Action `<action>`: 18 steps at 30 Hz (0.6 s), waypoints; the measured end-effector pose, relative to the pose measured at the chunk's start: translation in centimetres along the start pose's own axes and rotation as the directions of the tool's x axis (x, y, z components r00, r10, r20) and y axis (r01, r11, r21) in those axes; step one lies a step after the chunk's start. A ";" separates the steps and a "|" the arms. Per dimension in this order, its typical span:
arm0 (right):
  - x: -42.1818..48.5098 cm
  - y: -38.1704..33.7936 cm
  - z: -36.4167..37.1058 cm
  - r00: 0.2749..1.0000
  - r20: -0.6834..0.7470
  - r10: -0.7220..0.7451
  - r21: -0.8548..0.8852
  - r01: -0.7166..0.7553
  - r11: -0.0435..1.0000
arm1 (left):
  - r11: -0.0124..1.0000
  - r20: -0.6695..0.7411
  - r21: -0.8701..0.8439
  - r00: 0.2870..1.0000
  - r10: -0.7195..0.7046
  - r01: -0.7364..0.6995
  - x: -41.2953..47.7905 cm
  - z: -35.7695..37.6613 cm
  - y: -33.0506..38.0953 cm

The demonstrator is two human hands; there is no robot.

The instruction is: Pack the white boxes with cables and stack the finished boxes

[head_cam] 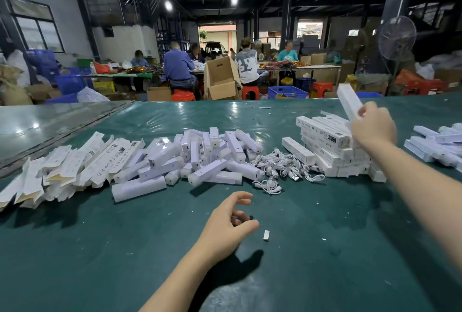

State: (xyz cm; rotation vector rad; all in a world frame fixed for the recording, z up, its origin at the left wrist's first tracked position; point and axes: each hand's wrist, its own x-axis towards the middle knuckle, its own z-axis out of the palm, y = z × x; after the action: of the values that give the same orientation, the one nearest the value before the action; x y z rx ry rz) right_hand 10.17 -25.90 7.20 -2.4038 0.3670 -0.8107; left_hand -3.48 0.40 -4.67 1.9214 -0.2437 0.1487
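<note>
My right hand (pixel 373 128) grips a long white box (pixel 348 102), tilted up above the stack of finished boxes (pixel 327 147) on the right of the green table (pixel 312 249). My left hand (pixel 231 221) hovers low over the table near me, fingers loosely curled and holding nothing. A tangle of white cables (pixel 282 165) lies just left of the stack. Left of the cables sits a heap of white product units (pixel 200 159). Flat unfolded box sleeves (pixel 67 164) are fanned out at the far left.
A small white scrap (pixel 266 235) lies beside my left hand. More white boxes (pixel 440 143) are piled at the right edge. Beyond the table, people sit at benches among cardboard cartons (pixel 221 79), blue crates and red stools; a standing fan (pixel 397 37) is at right.
</note>
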 end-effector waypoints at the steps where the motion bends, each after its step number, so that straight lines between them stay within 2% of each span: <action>1: 0.4 0.4 0.0 0.995 0.100 0.014 -0.097 -0.004 0.995 | 1.000 -0.002 -0.003 1.000 -0.009 0.009 0.0 0.0 0.0; 3: 0.1 1.3 0.4 0.973 0.223 0.056 -0.157 -0.021 0.987 | 1.000 0.000 0.005 1.000 -0.026 0.026 -0.1 -0.1 0.1; 10: -1.9 1.9 1.3 0.997 0.072 -0.014 0.023 0.013 1.000 | 0.999 0.001 0.034 0.999 -0.033 0.033 -0.1 -0.2 0.1; 14: -3.6 0.9 2.2 0.999 -0.005 -0.053 0.054 0.053 0.997 | 0.999 0.000 0.019 1.000 -0.027 0.027 -0.1 -0.1 0.2; 18: -8.2 -0.8 5.1 0.983 0.090 -0.160 0.170 0.143 0.975 | 0.999 -0.012 0.032 1.000 -0.007 0.007 0.0 0.0 0.1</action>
State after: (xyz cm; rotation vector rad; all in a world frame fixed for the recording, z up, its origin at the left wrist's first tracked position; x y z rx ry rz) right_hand 7.06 -19.64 0.54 -2.3286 0.0728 -0.7480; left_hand -3.57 0.39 -4.53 1.9520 -0.2279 0.1604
